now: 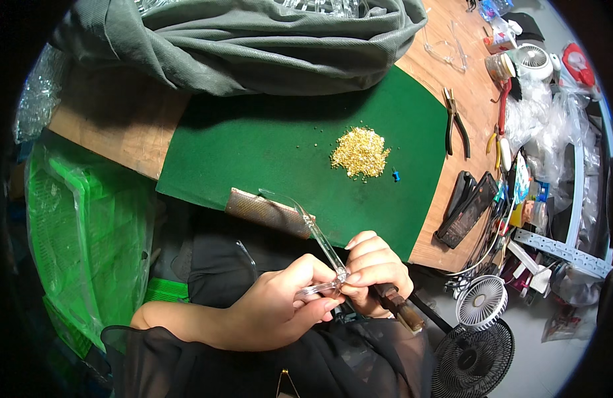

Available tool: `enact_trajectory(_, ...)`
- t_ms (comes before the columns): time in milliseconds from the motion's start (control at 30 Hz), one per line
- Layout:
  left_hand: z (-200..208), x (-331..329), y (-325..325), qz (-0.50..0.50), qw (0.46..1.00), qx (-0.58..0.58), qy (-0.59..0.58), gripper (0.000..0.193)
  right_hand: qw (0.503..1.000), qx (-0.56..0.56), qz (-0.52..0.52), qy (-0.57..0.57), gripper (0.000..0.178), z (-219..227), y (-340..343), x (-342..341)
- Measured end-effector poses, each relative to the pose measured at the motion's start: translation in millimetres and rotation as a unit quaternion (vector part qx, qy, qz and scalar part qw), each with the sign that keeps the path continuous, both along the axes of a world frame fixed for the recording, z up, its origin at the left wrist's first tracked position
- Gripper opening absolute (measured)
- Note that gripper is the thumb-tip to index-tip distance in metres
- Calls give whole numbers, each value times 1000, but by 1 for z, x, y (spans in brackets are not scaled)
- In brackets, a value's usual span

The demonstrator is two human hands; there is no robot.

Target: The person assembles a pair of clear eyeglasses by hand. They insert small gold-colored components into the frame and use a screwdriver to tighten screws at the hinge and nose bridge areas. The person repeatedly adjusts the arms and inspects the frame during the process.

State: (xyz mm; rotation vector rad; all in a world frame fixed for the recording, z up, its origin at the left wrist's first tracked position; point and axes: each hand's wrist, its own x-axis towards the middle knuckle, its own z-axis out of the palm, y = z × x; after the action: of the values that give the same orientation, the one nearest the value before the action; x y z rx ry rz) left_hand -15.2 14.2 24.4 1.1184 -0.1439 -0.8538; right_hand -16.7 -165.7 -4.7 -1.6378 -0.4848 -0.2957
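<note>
Carefully, my left hand (pixel 276 304) and right hand (pixel 379 266) pinch the clear frame (pixel 327 249) at its joint, by the near edge of the green mat (pixel 253 139); a brown tool (pixel 406 312) juts from my right palm. Twisting too hard could crack the joint; bumping the mat could scatter its gold bits (pixel 361 153).

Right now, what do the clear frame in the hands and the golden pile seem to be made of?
Clear frame: probably glossy plastic, see-through with bright highlights. Golden pile: likely shiny metal bits, since they glitter; coated plastic is possible.
</note>
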Motion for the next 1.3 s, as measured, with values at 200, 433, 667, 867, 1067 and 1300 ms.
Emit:
enact_trajectory(200,8,5,5,-26,1000,11,1,20,1000,-12,-1,9,19,7,-5,-1)
enact_trajectory(433,4,3,18,-30,995,86,-38,19,925,-333,86,159,31,30,-33,-16)
enact_trajectory(667,0,-5,18,-25,988,115,-95,18,889,-362,163,226,40,45,-25,-17)
enact_trajectory(867,8,-1,21,-37,983,153,-91,13,883,-377,174,217,44,49,-21,-12)
enact_trajectory(1067,1,-6,19,3,981,143,-128,19,878,-381,179,229,49,54,-22,-11)
enact_trajectory(1300,-2,-8,20,11,981,143,-133,17,879,-380,181,225,47,52,-20,-8)
